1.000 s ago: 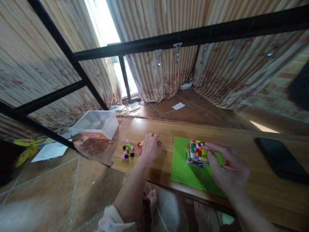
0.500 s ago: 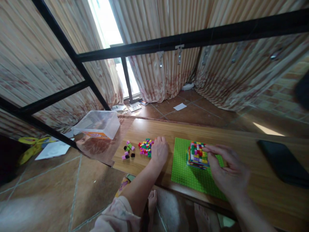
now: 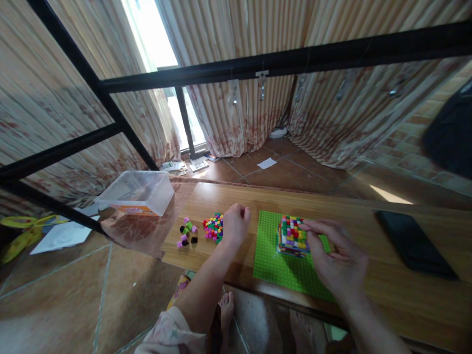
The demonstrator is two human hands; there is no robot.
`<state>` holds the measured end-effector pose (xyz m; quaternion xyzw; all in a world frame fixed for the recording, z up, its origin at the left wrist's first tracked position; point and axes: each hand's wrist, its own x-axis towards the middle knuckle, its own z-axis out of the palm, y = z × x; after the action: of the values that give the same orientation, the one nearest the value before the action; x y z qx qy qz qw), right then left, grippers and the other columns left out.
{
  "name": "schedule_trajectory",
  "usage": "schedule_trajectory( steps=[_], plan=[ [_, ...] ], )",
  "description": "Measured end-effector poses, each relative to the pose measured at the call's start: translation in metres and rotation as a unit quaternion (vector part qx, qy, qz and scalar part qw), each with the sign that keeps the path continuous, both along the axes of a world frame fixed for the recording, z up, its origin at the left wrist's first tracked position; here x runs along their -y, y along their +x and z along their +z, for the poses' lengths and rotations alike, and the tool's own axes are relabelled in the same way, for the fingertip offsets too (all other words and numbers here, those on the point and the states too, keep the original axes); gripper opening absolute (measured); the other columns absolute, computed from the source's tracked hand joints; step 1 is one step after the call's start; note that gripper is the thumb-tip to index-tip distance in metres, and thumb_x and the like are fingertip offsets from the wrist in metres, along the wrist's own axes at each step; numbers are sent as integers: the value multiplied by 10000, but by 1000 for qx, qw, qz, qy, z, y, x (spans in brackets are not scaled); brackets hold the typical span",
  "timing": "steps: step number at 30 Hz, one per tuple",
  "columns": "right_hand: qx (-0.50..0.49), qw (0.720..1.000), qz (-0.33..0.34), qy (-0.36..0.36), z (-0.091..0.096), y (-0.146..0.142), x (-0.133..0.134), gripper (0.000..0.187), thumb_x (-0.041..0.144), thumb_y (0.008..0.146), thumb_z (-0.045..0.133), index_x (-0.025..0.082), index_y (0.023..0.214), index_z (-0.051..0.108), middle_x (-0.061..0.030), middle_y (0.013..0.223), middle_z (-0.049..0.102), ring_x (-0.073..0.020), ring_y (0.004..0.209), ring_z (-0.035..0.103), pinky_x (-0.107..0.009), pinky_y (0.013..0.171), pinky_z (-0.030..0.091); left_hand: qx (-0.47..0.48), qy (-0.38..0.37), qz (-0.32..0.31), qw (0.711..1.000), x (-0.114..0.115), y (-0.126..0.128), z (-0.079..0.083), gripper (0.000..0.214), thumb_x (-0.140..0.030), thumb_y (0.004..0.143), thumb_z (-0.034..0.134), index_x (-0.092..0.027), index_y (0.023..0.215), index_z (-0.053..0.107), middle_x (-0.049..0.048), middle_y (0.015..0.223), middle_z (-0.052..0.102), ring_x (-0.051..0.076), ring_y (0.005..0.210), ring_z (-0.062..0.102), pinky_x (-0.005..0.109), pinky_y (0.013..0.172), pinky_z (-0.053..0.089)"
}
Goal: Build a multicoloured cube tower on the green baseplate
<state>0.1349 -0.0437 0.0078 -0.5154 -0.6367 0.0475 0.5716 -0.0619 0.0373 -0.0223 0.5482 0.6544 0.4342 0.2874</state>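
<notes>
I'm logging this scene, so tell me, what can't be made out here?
All in the head view:
Left hand: its curled pose hides whether it holds anything.
Brick stack: the right hand covers part of its right side.
Dark object, far right: cut off by the picture's edge.

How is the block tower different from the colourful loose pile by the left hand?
The block tower is built into a neat, boxy shape, while the loose pile is a jumble of separate bricks. The block tower stands on the green board; the loose pile lies straight on the wooden table. Both have many colours, with red, yellow and green bricks in each.
</notes>
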Motion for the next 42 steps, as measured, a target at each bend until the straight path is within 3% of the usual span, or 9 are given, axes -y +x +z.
schedule_trajectory(
  steps=[4, 7, 9, 13, 19, 26, 30, 36, 42],
  plan=[
    [-2, 1000, 7, 0, 0, -3, -1, 163, 171, 837, 583, 260, 919, 691, -26, 887, 680, -194, 847, 631, -364, 753, 529, 288, -71, -31, 954, 3, 3, 20, 273, -345, 819, 517, -172, 615, 463, -44, 575, 396, 59, 478, 359, 172, 426, 265],
    [0, 1000, 14, 8, 1, -8, -2, 176, 155, 839, 574, 262, 924, 686, -24, 875, 685, -191, 853, 626, -368, 765, 525, 582, -163, -106, 790, 16, 11, 34, 211, -301, 803, 565, -158, 672, 480, -48, 614, 388, 23, 441, 297, 131, 370, 214],
    [8, 1000, 21, 8, 3, -12, -1, 195, 145, 842, 568, 265, 944, 682, -24, 878, 691, -190, 858, 622, -370, 768, 523, 674, -201, -122, 700, 25, 20, 41, 176, -260, 829, 540, -151, 697, 500, -41, 623, 381, 19, 439, 305, 112, 355, 228],
    [31, 999, 26, 4, 7, -19, 0, 191, 158, 860, 559, 263, 963, 680, -32, 887, 699, -198, 885, 623, -381, 785, 520, 730, -229, -119, 633, 36, 38, 46, 164, -178, 856, 472, -142, 708, 532, -9, 648, 439, 22, 473, 383, 95, 373, 303],
    [50, 999, 20, 8, 10, -21, 0, 166, 171, 856, 590, 262, 963, 677, -31, 902, 702, -202, 901, 624, -393, 834, 506, 735, -261, -83, 620, 39, 47, 49, 113, -144, 823, 525, -119, 758, 614, 37, 726, 581, 43, 599, 550, 104, 513, 468],
    [79, 996, 41, -15, 14, -20, -2, 170, 209, 861, 604, 248, 1013, 668, -52, 1013, 690, -205, 973, 610, -381, 860, 494, 665, -219, -76, 710, 43, 48, 49, 153, -30, 755, 580, -128, 827, 672, 13, 713, 637, 44, 629, 611, 106, 603, 512],
    [72, 996, 41, -25, 13, -21, -3, 170, 205, 869, 600, 227, 1022, 672, -58, 980, 684, -196, 944, 600, -365, 837, 494, 643, -201, -104, 732, 45, 52, 45, 143, -37, 716, 642, -121, 824, 684, 4, 713, 655, 43, 629, 616, 115, 620, 513],
    [50, 996, 56, -45, 12, -19, -5, 141, 228, 879, 601, 236, 981, 698, -47, 952, 674, -185, 917, 594, -345, 803, 492, 617, -196, -150, 747, 45, 52, 42, 210, -116, 625, 770, -106, 820, 692, -4, 679, 647, 25, 559, 568, 89, 495, 430],
    [56, 995, 78, -35, 10, -17, -6, 161, 208, 885, 593, 236, 1001, 701, -43, 942, 673, -178, 912, 588, -338, 802, 488, 592, -213, -181, 755, 48, 50, 47, 306, -156, 553, 824, -88, 811, 674, -63, 538, 515, -23, 412, 351, 91, 350, 192]
  ],
)
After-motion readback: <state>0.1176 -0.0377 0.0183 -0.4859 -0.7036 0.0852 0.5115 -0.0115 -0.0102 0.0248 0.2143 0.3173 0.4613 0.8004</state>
